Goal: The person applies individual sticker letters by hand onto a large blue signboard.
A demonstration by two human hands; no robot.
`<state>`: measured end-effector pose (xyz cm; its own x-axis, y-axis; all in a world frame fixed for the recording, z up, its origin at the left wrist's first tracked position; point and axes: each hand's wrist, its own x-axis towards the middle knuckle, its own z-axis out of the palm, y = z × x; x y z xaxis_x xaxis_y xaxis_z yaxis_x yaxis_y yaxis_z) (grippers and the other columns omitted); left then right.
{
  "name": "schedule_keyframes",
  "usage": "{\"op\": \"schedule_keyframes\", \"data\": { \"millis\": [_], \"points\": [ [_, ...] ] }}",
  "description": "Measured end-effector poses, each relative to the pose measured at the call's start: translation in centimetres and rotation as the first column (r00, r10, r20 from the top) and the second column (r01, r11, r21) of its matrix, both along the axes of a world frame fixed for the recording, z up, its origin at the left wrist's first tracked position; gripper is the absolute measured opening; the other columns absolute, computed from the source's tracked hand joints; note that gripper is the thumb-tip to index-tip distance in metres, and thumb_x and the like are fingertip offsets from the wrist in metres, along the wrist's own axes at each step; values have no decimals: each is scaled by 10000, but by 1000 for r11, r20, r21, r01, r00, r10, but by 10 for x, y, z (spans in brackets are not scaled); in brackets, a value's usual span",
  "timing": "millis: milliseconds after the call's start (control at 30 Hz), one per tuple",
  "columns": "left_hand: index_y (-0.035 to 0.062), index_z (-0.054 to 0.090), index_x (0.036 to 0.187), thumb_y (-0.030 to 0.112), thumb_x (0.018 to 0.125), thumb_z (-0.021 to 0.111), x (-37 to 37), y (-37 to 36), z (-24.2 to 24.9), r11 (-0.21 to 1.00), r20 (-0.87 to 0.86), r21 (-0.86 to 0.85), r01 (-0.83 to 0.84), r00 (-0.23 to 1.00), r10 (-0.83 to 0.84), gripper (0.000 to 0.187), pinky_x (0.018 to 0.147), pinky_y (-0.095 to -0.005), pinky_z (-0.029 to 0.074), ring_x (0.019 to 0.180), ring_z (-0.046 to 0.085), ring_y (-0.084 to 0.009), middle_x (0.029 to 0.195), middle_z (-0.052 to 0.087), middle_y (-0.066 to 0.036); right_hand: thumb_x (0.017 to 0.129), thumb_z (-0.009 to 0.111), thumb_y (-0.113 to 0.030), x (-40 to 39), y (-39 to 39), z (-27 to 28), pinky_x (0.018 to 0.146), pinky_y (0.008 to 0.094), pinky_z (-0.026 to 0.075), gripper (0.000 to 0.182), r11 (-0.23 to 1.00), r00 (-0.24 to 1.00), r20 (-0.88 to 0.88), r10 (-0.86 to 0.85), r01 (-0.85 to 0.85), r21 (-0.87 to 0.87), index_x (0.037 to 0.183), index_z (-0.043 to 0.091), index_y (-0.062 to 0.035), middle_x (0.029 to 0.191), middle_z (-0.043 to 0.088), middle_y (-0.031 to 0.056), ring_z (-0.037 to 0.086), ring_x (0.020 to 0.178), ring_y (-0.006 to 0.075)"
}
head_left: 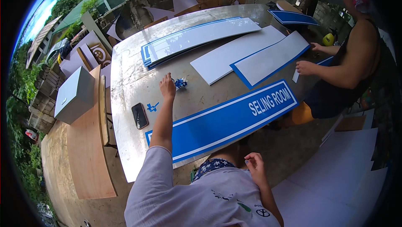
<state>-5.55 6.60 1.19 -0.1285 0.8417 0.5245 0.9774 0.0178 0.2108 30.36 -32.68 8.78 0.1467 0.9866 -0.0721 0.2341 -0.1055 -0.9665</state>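
Head view showed the left hand (168, 87) stretched out over the metal tabletop (125, 72), its fingers loosely bent just beside a crumpled blue bunch (181, 83); whether they gripped any of it could not be told. Below that forearm, a blue sign (222, 119) lettered "SELING ROOM" lay along the near edge, with a phone (140, 116) and a small blue scrap (152, 107) near its left end. The right hand (256, 169) rested by the body, fingers half curled, any hold unclear
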Motion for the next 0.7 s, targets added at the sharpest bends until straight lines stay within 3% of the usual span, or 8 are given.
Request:
{"op": "schedule_keyframes", "data": {
  "millis": [67, 200, 367, 600, 700],
  "points": [
    [90, 543, 1200, 72, 795, 626, 0, 7, -7, 999, -111, -39, 18, 994, -22, 414, 845, -379, 440, 975, 608, -239, 1007, 629, -73, 855, 624, -25, 3, 3, 0, 718, 247, 464, 85, 1000, 1000, -6, -8, 8, -7, 939, 616, -24, 993, 534, 51, 549, 776, 114],
    [92, 538, 1203, 70, 798, 625, 3, 12, -19, 993, -157, -116, 34, 986, -52, 414, 848, -379, 440, 960, 614, -248, 978, 643, -74, 854, 621, -24, 2, 8, 4, 718, 253, 465, 82, 999, 1000, 13, -22, 23, -29, 936, 614, -22, 980, 537, 50, 551, 764, 115],
    [117, 505, 1208, 72, 766, 680, 6, 12, -20, 950, 15, -221, 219, 975, -221, 477, 859, -383, 446, 977, 618, -264, 997, 654, -87, 851, 623, -24, 2, 12, -1, 712, 255, 468, 84, 1000, 1000, 14, -18, 18, -9, 934, 614, -22, 972, 540, 49, 557, 750, 116],
    [112, 495, 1207, 71, 739, 722, 8, 9, -26, 928, -11, -267, 258, 962, -271, 522, 855, -385, 466, 997, 614, -266, 1022, 650, -100, 848, 623, -23, 4, 11, -3, 705, 257, 473, 91, 1000, 999, 40, -15, 15, -8, 939, 620, -27, 955, 555, 50, 571, 746, 118],
    [107, 476, 1230, 89, 718, 760, 10, 8, -25, 932, -2, -206, 297, 953, -304, 586, 856, -385, 473, 1003, 613, -276, 1037, 645, -114, 847, 624, -23, 6, 9, -2, 707, 257, 474, 93, 1000, 998, 51, -26, 26, -3, 939, 620, -27, 953, 558, 49, 574, 749, 119]
  ]
}}
